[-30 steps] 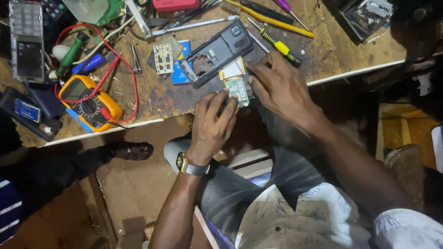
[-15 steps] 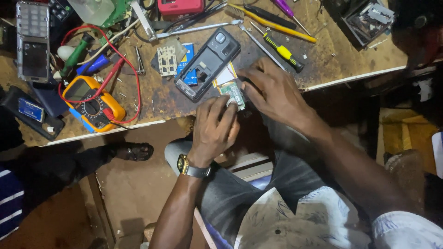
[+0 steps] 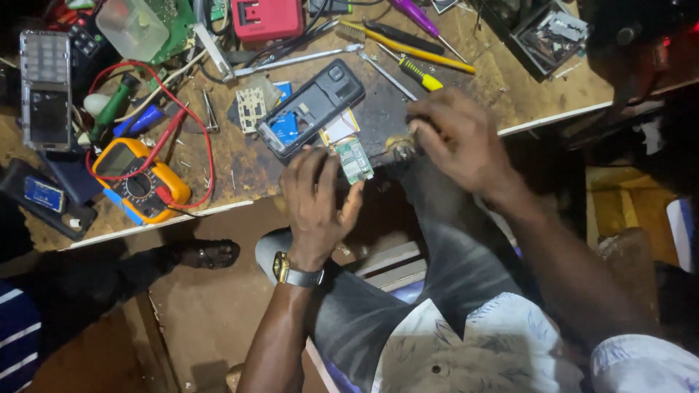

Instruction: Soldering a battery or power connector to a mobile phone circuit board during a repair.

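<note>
My left hand (image 3: pixel 317 196), with a wristwatch (image 3: pixel 295 275) on its wrist, pinches a small green circuit board (image 3: pixel 355 160) at the front edge of the wooden bench (image 3: pixel 240 175). The board's top meets a pale flat strip that leads to an open dark phone housing (image 3: pixel 313 109), which lies face down and shows a blue part inside. My right hand (image 3: pixel 455 138) is to the right of the board, apart from it. Its fingers curl down onto the bench beside a small brass-coloured piece (image 3: pixel 399 145). Whether they grip it is hidden.
A yellow multimeter (image 3: pixel 142 178) with red leads lies at the left, near a grey keypad phone (image 3: pixel 45 91). A red box (image 3: pixel 266 18), tweezers (image 3: pixel 298 60) and screwdrivers (image 3: pixel 419 73) lie behind. Another person's sandalled foot (image 3: pixel 207 253) rests under the bench.
My right hand has let go of the circuit board and moved right along the bench edge. My left hand keeps the board. The phone housing has shifted slightly left.
</note>
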